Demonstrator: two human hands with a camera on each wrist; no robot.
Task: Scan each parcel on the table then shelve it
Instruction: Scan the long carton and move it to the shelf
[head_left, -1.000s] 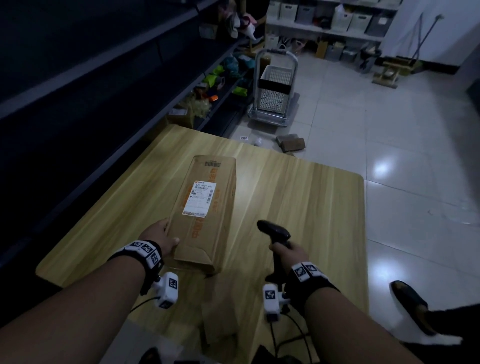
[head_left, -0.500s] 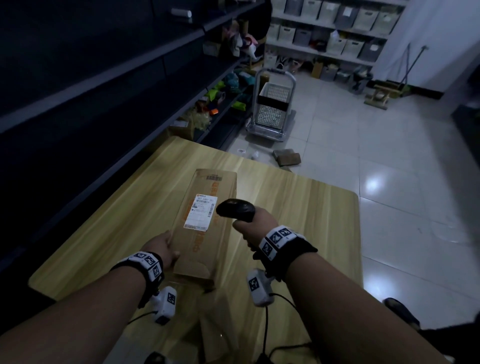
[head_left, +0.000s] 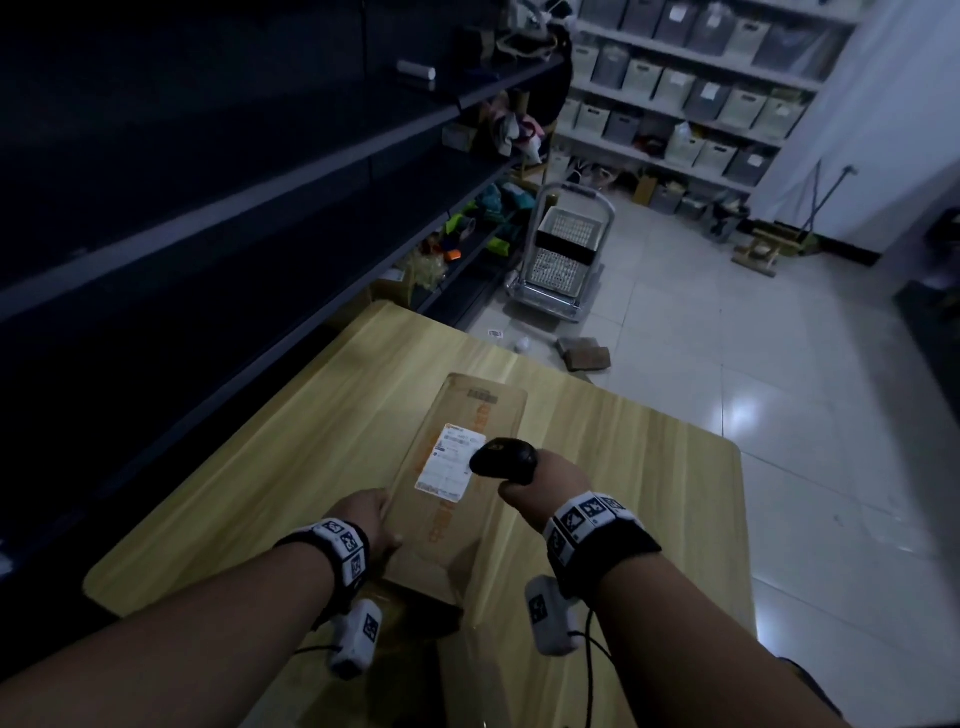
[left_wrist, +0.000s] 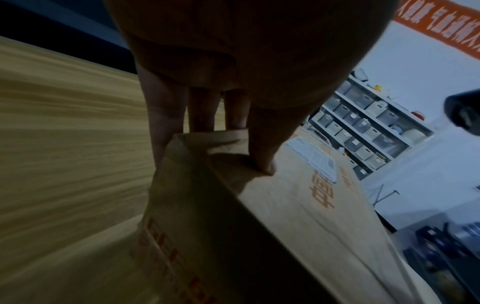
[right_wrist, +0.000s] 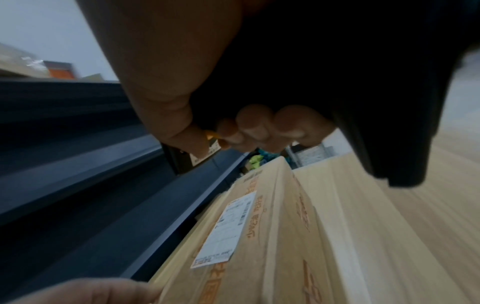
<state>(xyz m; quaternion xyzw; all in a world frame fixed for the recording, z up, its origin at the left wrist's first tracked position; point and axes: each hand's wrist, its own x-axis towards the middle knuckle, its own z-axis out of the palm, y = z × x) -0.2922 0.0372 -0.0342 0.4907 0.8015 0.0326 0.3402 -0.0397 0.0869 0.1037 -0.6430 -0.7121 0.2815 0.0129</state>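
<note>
1. Wood-grain bench (head_left: 270, 467) fills the lower middle of the head view, with dark shelving (head_left: 208, 218) running along its 9 o'clock side and pale glossy floor tiles (head_left: 779, 389) at 3 o'clock. A trolley (head_left: 563, 254) stands on the floor at 12 o'clock, and a rack of storage bins (head_left: 691, 88) lines the far wall at 1 o'clock. The parcel (head_left: 457, 467), a long brown carton, lies flat on the bench with its long axis running from 6 to 12 o'clock, its white label (head_left: 449, 462) facing up. The left hand (head_left: 369, 525) grips the parcel's near 9 o'clock edge. The right hand (head_left: 540, 486) is wrapped around the handle of a black scanner (head_left: 504, 457), whose head hangs over the label and points toward 9 o'clock.

2. Left wrist view: the left hand's fingers (left_wrist: 166, 123) reach down the parcel's (left_wrist: 298, 216) side while the thumb (left_wrist: 262, 152) presses its top face; the bench (left_wrist: 64, 144) grain streaks past at 9 o'clock.

3. Right wrist view: the right hand's fingertips (right_wrist: 259, 125) curl tightly around the scanner (right_wrist: 363, 102), above the parcel (right_wrist: 259, 236) and its label (right_wrist: 226, 232).
</note>
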